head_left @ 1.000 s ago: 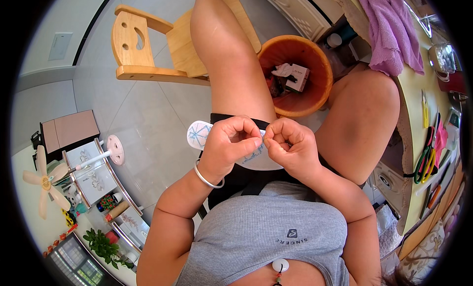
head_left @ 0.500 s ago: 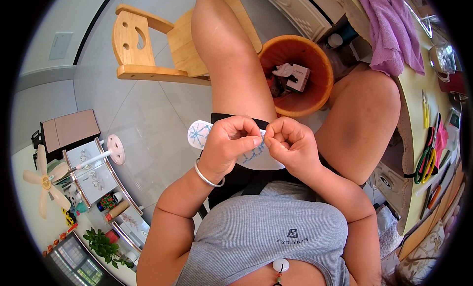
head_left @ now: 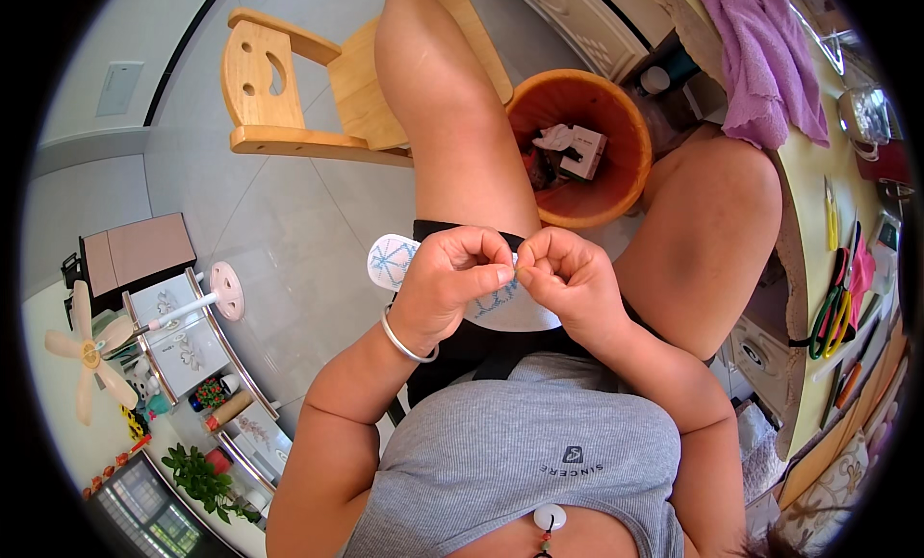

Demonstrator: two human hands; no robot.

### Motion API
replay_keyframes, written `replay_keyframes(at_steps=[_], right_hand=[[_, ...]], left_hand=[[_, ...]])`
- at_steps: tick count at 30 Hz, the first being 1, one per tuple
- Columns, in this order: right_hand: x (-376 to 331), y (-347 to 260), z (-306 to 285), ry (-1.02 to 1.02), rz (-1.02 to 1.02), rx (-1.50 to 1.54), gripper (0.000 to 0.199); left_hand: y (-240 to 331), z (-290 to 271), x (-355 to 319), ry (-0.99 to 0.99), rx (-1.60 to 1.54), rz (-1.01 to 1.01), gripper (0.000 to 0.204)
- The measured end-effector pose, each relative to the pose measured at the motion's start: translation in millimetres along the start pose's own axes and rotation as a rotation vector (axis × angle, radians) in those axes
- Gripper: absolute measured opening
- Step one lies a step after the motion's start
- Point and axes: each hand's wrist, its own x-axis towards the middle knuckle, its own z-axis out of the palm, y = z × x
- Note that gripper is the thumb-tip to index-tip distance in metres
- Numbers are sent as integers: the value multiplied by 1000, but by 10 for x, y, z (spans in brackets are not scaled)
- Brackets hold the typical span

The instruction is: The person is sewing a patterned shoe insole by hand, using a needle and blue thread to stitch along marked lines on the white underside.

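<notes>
I bring both bare forearms up from the lower edge and angle them inward, elbows bent out beside my grey ribbed sleeveless top [head_left: 520,428], so that my hands come close together over my lap. My left hand [head_left: 445,281], with a smooth silver-coloured bangle [head_left: 397,345] round its wrist, curls its index finger into a loop and presses the tip against the thumb. My right hand [head_left: 572,277] faces it, fingers folded in, thumb and index fingertip pressed together just beside the left pair; whatever is pinched at the tips is too fine for me to make out. The flat white insole-shaped piece with blue line patterns [head_left: 393,261] lies beneath my hands, across the black shorts [head_left: 454,356] on my lap. Its rounded end sticks out past the left of my left hand, while its broader part shows below and between my fingertips; my left hand covers the stretch joining them. I cannot tell whether either hand touches it.
</notes>
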Motion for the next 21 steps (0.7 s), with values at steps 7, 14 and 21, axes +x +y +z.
replay_keyframes(at_steps=[7, 14, 21], right_hand=[[-1, 4, -4, 12, -3, 7, 6], [-17, 0, 11, 37, -49, -101, 6], [-22, 2, 17, 56, -71, -154, 8]], left_hand=[[-1, 10, -5, 1, -29, 7, 10], [-16, 6, 0, 10, -21, 8, 10], [-11, 5, -5, 15, 17, 19, 10]])
